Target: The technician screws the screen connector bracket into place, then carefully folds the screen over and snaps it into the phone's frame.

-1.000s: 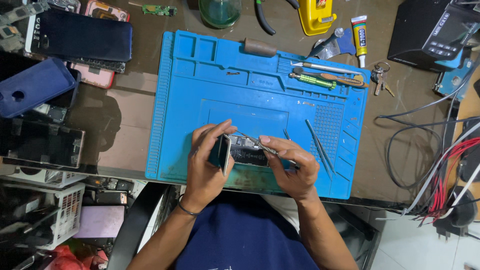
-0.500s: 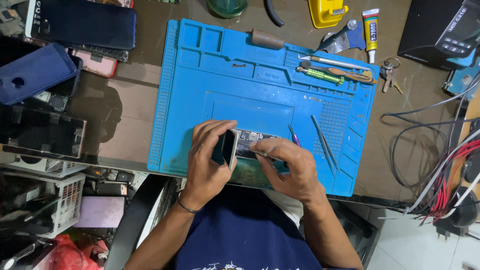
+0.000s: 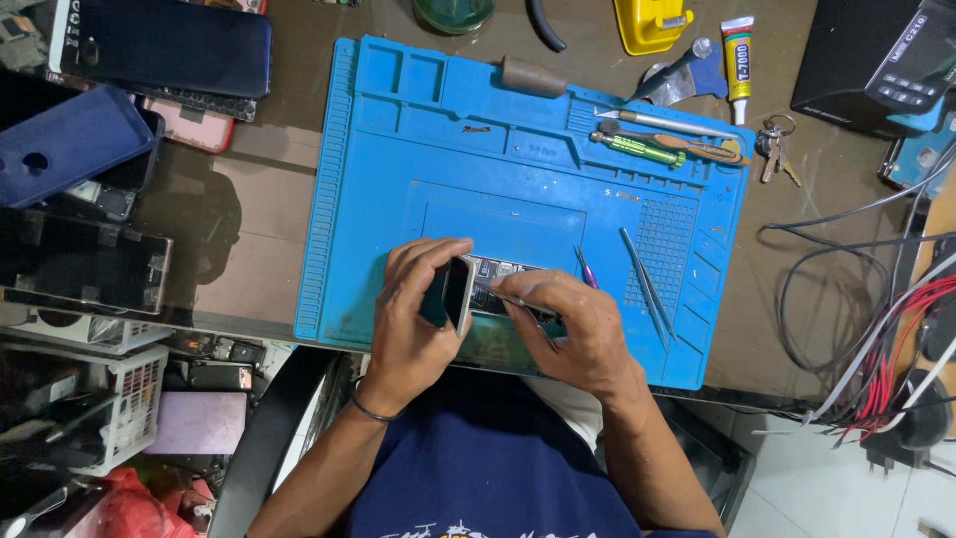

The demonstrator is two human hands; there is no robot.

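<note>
Two hands meet at the near edge of the blue repair mat point(image 3: 398, 149), over an opened smartphone point(image 3: 495, 284). My left hand point(image 3: 413, 324) is closed around the phone's left end, gripping the raised edge of its frame. My right hand point(image 3: 568, 334) is curled shut on a thin metal tool point(image 3: 520, 300), its tip resting on the exposed board. I judge this to be the internal disassembly step; the next move calls for a steady, light touch on the tool while the left hand keeps the body from rocking. The phone's long axis runs left to right across the mat, open side up. Tweezers point(image 3: 642, 284) lie just right of it, on the mat covering the desk point(image 3: 269, 239).
</note>
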